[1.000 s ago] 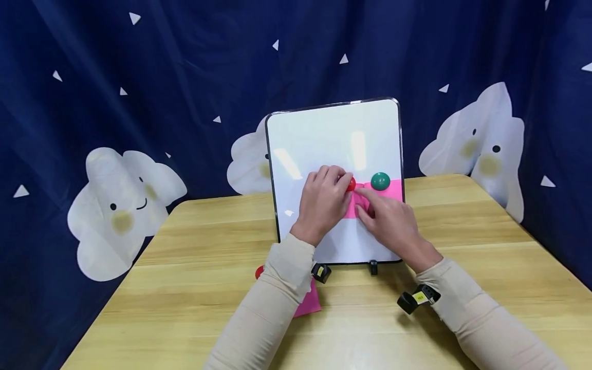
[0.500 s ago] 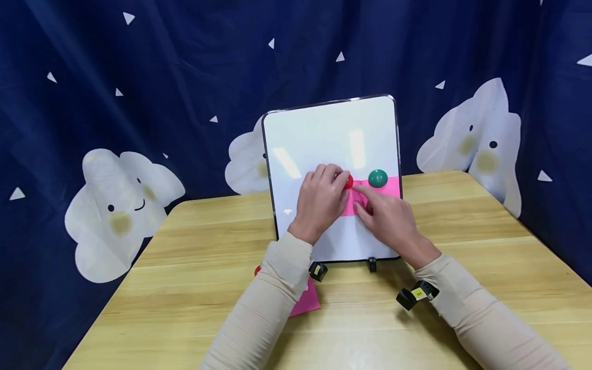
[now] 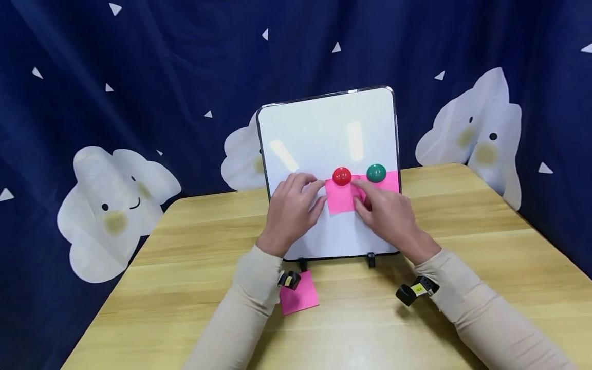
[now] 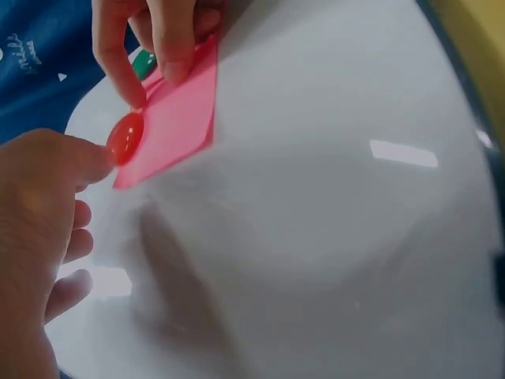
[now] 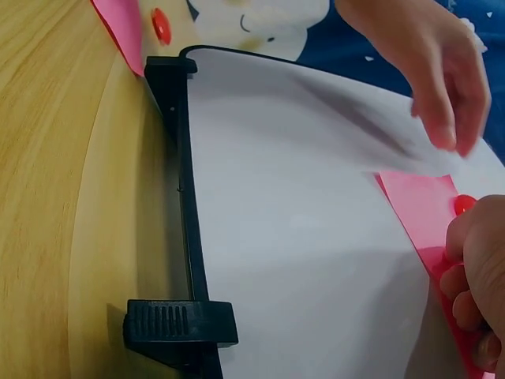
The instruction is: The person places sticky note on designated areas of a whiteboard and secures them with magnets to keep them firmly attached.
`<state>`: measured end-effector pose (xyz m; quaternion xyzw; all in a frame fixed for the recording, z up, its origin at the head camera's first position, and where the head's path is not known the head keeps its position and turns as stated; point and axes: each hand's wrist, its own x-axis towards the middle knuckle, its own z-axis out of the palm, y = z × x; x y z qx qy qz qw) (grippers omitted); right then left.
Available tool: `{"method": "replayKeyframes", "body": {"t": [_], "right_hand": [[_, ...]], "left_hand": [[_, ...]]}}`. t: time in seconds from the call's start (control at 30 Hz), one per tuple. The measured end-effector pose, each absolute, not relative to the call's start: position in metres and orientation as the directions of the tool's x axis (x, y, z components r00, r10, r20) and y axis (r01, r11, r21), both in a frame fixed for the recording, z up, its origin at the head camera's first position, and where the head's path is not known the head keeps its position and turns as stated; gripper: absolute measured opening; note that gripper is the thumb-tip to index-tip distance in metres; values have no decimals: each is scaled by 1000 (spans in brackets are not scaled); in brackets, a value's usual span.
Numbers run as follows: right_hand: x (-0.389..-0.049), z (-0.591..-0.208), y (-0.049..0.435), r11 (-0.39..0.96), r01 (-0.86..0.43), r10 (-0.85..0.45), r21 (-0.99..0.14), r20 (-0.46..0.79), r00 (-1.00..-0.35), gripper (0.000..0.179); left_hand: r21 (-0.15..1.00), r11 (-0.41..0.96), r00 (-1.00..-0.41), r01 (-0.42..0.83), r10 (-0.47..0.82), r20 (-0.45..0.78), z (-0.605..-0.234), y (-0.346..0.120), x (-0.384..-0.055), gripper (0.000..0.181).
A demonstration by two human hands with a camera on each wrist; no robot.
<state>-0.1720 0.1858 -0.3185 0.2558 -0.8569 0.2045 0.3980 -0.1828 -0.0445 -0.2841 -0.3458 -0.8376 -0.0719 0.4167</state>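
A white board stands tilted on the table. On it a red round magnet sits at the top of a pink sticky note, beside a green round magnet on a second pink sticky note. My left hand is just left of the first note, fingers loosely bent and holding nothing; in the left wrist view its thumb tip overlaps the red magnet's edge. My right hand holds that note's right side with bent index finger and thumb, hiding part of both notes.
Another pink note lies on the wooden table below the board, partly behind the left wrist strap. Another red magnet lies near it. Black feet support the board's lower edge. A dark blue curtain hangs behind.
My left hand has let go of the red magnet and moved left, uncovering the magnet and note. My right hand stays at the note. The view has shifted slightly.
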Motion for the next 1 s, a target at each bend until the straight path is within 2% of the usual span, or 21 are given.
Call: {"method": "replayKeyframes", "body": {"t": [0.27, 0.5, 0.8, 1.0], "right_hand": [[-168, -317, 180, 786, -593, -287, -176, 746, -601, 39], [-165, -316, 177, 769, -615, -296, -174, 757, -583, 36], [-157, -317, 164, 738, -622, -297, -261, 702, -647, 11], [-141, -328, 134, 614, -718, -439, -327, 615, -655, 7]], "left_hand": [[-103, 716, -412, 690, 506, 758, -300, -83, -159, 20], [-25, 727, -472, 686, 470, 746, -318, -119, -149, 15], [-8, 720, -499, 694, 489, 715, -332, -144, -154, 11], [71, 731, -592, 679, 488, 642, -343, -163, -158, 7]]}}
